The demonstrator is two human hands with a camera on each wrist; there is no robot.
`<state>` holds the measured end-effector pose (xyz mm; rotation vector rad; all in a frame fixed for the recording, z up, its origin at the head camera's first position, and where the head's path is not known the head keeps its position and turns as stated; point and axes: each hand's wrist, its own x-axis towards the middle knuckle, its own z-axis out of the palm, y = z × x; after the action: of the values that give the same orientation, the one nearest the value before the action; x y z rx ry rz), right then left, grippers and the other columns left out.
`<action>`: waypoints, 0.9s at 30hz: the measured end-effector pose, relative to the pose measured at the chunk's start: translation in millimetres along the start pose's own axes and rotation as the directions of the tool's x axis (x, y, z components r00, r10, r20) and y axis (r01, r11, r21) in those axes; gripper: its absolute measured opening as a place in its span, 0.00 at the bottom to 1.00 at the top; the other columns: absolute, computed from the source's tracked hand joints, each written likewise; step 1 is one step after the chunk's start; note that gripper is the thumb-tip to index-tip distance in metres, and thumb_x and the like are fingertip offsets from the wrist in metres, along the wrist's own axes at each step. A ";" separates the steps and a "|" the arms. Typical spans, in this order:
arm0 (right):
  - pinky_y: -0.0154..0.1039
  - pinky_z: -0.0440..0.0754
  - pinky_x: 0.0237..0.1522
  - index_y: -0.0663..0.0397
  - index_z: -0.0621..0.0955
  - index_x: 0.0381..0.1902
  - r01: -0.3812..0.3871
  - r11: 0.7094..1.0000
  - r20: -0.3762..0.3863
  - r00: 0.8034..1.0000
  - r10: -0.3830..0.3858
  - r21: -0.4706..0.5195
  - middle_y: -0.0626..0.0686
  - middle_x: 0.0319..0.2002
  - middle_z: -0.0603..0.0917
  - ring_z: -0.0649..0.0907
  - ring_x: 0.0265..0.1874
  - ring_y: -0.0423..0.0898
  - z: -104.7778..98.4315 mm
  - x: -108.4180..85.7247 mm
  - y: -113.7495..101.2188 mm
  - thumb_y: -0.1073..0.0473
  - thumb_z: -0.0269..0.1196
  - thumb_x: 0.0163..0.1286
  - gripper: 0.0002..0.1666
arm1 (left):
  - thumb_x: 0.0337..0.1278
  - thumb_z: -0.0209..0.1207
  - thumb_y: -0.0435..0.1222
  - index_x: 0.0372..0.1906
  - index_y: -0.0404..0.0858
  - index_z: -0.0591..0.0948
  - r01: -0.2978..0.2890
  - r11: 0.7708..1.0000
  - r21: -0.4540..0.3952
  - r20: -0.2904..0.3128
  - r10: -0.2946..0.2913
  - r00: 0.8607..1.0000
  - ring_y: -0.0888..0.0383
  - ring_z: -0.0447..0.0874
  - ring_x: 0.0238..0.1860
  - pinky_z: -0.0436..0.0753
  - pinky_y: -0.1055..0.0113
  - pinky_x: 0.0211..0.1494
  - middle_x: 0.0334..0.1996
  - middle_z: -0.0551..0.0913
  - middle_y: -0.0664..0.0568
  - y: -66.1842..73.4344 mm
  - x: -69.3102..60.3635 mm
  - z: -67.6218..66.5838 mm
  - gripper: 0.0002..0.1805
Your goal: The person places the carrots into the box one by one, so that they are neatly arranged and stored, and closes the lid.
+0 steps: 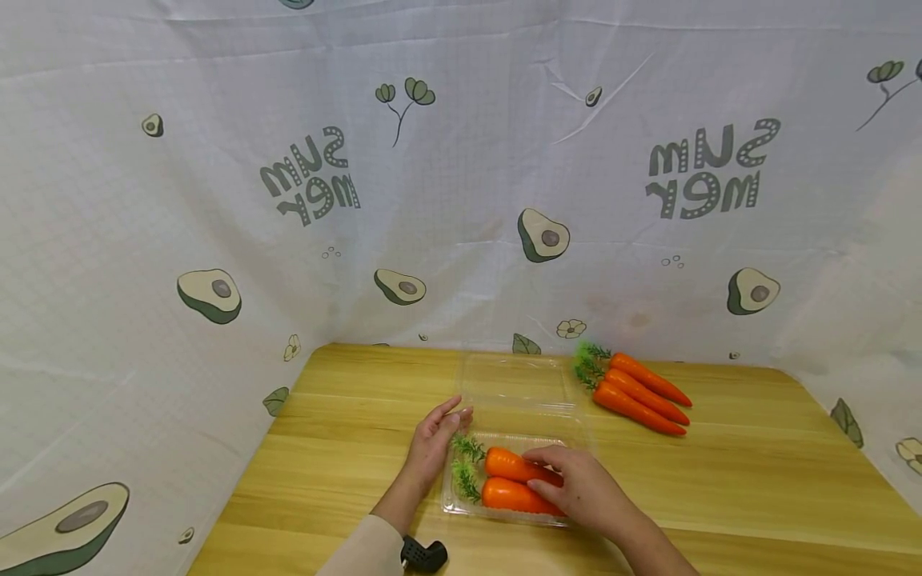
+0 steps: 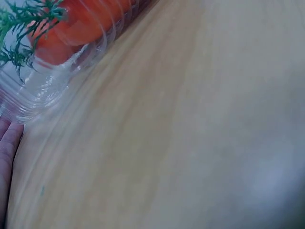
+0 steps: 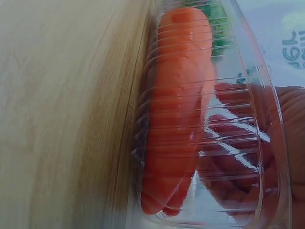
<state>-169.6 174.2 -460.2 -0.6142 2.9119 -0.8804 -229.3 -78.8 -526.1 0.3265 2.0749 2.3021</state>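
Note:
A clear plastic clamshell box (image 1: 504, 520) lies with its lid (image 1: 515, 380) folded back. Inside it are two orange carrots with feathery green tops: a far carrot (image 1: 507, 462) and a near carrot (image 1: 513, 496). My right hand (image 1: 583, 484) reaches into the box and holds the far carrot between thumb and fingers near its right end. Through the ribbed wall, the right wrist view shows a carrot (image 3: 178, 95) and the curled fingers (image 3: 228, 157) behind it. My left hand (image 1: 430, 444) rests by the box's left side, fingers extended, touching its edge.
Several loose carrots (image 1: 637, 404) with green tops lie side by side at the back right of the wooden table (image 1: 346, 448). A white curtain (image 1: 461, 184) printed with avocados surrounds the table. A black device (image 1: 423, 554) sits at the left wrist.

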 end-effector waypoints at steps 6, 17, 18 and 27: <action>0.46 0.87 0.51 0.44 0.87 0.52 -0.012 0.999 -0.016 1.000 0.012 0.036 0.42 0.48 0.89 0.87 0.49 0.46 -1.8 -0.5 1.1 0.54 0.73 0.64 0.18 | 0.80 0.48 0.39 0.75 0.28 0.64 0.014 1.000 0.007 0.006 -0.014 1.000 0.41 0.77 0.69 0.73 0.65 0.73 0.66 0.77 0.32 -1.6 -0.4 -1.4 0.28; 0.50 0.87 0.51 0.49 0.86 0.54 -0.048 0.990 -0.126 0.990 0.064 0.130 0.49 0.51 0.89 0.87 0.48 0.49 -24.0 -5.6 3.9 0.57 0.71 0.66 0.18 | 0.80 0.48 0.39 0.75 0.28 0.65 0.021 1.000 -0.003 0.007 -0.021 1.000 0.41 0.77 0.68 0.72 0.65 0.74 0.66 0.77 0.32 -2.0 -0.5 -2.1 0.28; 0.51 0.87 0.51 0.50 0.86 0.53 -0.038 0.991 -0.143 0.988 0.056 0.126 0.49 0.51 0.89 0.87 0.47 0.50 -25.8 -5.7 5.2 0.58 0.72 0.66 0.18 | 0.80 0.48 0.39 0.75 0.28 0.65 0.021 1.000 -0.003 0.006 -0.021 1.000 0.41 0.77 0.69 0.72 0.65 0.73 0.66 0.77 0.32 -2.2 -0.4 -2.1 0.28; 0.50 0.88 0.46 0.53 0.87 0.52 -0.011 0.997 -0.251 0.968 0.029 0.074 0.52 0.49 0.90 0.88 0.45 0.52 -42.3 -7.1 19.2 0.61 0.72 0.65 0.17 | 0.80 0.48 0.39 0.75 0.28 0.65 0.018 1.000 -0.008 0.011 -0.017 1.000 0.38 0.75 0.69 0.73 0.68 0.72 0.66 0.77 0.32 -1.8 0.9 -1.2 0.28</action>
<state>-176.2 213.7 -435.6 -0.4997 3.0827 -1.1338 -230.6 -79.6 -527.8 0.3187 2.0543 2.2932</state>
